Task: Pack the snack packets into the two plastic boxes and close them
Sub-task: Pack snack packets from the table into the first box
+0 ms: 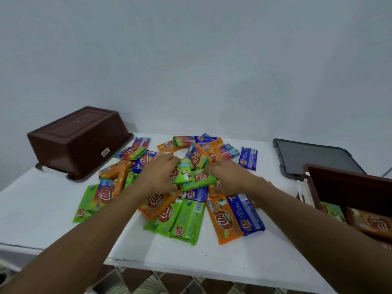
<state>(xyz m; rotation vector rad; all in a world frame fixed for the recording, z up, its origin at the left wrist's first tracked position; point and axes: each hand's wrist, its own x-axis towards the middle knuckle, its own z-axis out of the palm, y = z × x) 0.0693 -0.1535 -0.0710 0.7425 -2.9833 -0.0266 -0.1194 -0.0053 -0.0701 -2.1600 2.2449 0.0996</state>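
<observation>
A heap of green, orange and blue snack packets (186,219) covers the middle of the white table. My left hand (158,175) and my right hand (228,177) press in from both sides around a clump of green packets (186,175) at the heap's centre. A brown plastic box (358,187) stands open at the right edge with a few orange and green packets inside. A second brown box (78,141) lies upside down at the back left.
A dark grey lid (314,155) lies flat at the back right, behind the open box. The table (42,200) stands against a pale wall. Its front edge runs across the bottom, with patterned floor below.
</observation>
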